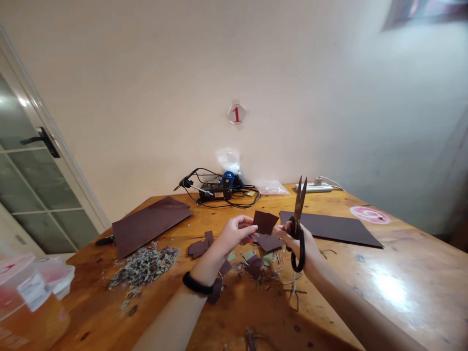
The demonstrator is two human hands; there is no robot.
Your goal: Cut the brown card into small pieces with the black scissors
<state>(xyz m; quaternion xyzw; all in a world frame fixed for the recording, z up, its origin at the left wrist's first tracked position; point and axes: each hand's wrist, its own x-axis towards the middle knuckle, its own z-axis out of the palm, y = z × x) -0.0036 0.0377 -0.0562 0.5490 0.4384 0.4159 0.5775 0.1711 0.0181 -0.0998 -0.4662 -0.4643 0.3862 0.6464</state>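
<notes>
Indoors, scissors [300,202] above glossy wooden table [358,280], pale wall [146,97] behind, glazed door [47,183].

Can't read label [33,291] on plastic tub [15,274], cut off far left of left grip [234,232]. Can't make out wall picture [431,9], blurred, cropped, above right grip [307,244].

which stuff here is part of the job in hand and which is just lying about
Likely part of it:
- scissors, in the right hand
- dark pieces, in the left hand
- loose squares
- large sheets
- scraps

Seemingly just lying about:
- black device
- power strip
- plastic bag
- tub
</notes>
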